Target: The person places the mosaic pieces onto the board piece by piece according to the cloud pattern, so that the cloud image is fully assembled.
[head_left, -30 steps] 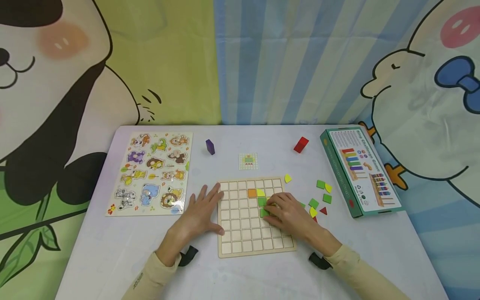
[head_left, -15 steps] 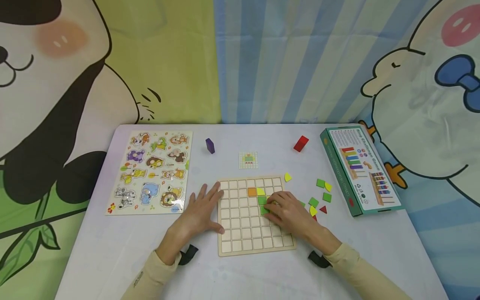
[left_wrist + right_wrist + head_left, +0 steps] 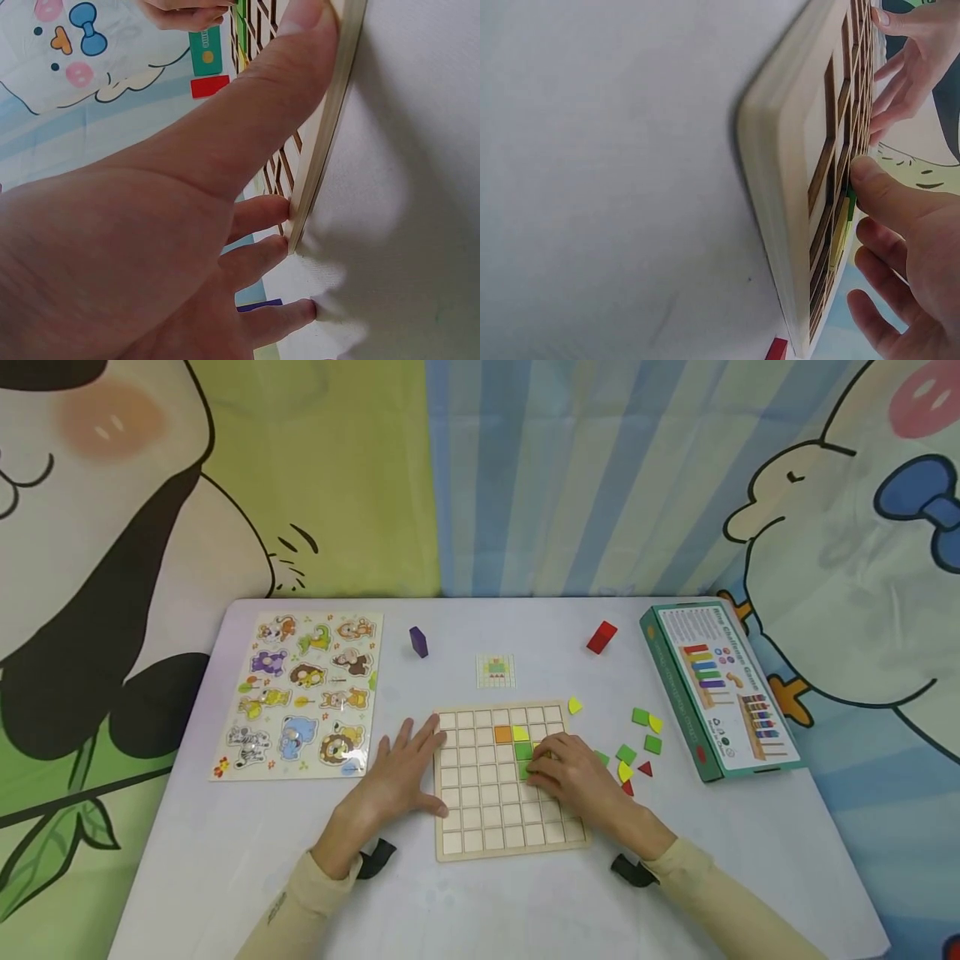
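A square wooden grid board [image 3: 469, 818] lies on the table, holding an orange square [image 3: 503, 735], a yellow piece [image 3: 520, 733] and green squares. My left hand [image 3: 397, 777] is spread at the board's left side, with thumb and fingertips on its edge. In the board's right half, my right hand [image 3: 573, 777] has curled fingers and thumb at the lower green square tile [image 3: 523, 771], covering its right part. The upper green square [image 3: 522, 751] shows just above the fingers. A yellow piece [image 3: 841, 234] lies beside the fingers in the right wrist view.
Loose green, yellow and red pieces [image 3: 626, 752] lie right of the board. A small pattern card [image 3: 496, 671] is behind it, between a purple block [image 3: 418, 642] and a red block [image 3: 602, 637]. An animal puzzle [image 3: 300, 693] lies left; a green game box [image 3: 723, 689] lies right.
The head view has tilted slightly, so everything sits a little higher in it. Both hands keep their places on the board; the right fingers stay at the same green tile.
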Action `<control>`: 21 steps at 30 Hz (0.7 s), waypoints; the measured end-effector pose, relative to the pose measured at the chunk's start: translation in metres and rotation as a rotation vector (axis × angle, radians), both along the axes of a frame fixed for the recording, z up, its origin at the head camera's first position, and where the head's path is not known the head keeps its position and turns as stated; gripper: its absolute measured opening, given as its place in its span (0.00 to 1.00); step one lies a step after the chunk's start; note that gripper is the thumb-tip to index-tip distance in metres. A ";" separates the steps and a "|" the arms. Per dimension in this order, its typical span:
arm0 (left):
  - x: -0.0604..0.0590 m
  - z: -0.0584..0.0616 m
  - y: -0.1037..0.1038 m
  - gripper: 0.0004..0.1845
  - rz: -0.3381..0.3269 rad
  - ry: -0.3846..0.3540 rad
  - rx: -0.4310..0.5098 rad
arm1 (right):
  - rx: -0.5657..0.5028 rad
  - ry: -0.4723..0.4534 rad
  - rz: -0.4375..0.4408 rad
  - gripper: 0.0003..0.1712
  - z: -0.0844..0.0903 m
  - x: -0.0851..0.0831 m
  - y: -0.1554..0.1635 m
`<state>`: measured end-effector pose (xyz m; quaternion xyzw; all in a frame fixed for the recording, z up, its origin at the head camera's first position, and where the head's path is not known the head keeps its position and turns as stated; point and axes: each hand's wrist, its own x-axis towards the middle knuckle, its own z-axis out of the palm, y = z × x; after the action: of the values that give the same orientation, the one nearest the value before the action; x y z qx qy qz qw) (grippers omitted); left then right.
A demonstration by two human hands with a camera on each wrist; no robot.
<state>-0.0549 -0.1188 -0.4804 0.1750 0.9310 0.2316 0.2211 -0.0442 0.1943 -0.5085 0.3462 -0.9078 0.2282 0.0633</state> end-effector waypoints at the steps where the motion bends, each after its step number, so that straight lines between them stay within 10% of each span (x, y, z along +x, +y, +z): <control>1: -0.001 0.001 0.000 0.64 0.001 0.000 -0.002 | -0.008 0.002 -0.002 0.11 0.000 -0.001 0.000; 21: 0.000 -0.004 0.000 0.64 0.010 0.015 0.012 | -0.051 0.138 -0.054 0.12 0.009 -0.017 0.040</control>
<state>-0.0551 -0.1183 -0.4841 0.1731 0.9322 0.2369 0.2121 -0.0608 0.2342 -0.4995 0.3348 -0.9041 0.2251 0.1406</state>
